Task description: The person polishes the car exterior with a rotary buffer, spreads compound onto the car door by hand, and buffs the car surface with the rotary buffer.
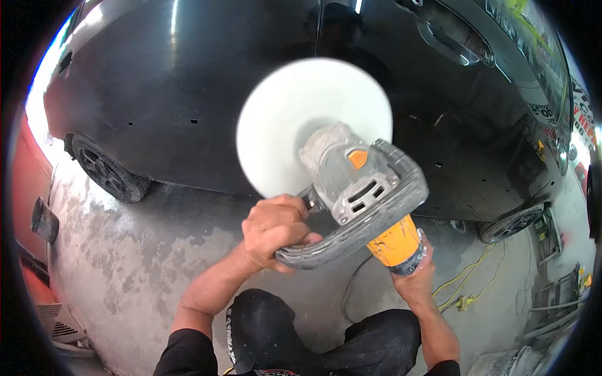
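Observation:
A yellow and grey rotary polisher (pixel 392 241) is held up in front of the dark car side (pixel 207 150). Its round white pad (pixel 269 119) faces the door panels and looks smeared, as if spinning. My left hand (pixel 279 232) is closed around one end of the polisher's black loop handle. Lower on the right, my right hand (pixel 417 276) grips the rear of the yellow body, its fingers partly hidden behind the tool. The pad overlaps the seam between two doors in this view.
Wheels show at the left (pixel 103 166) and right (pixel 511 225) of the car. A yellow cord (pixel 467 285) lies on the wet-patched concrete floor (pixel 144 269). Metal stands (pixel 558 294) are at the right, and a dark bucket (pixel 44 220) is at the far left.

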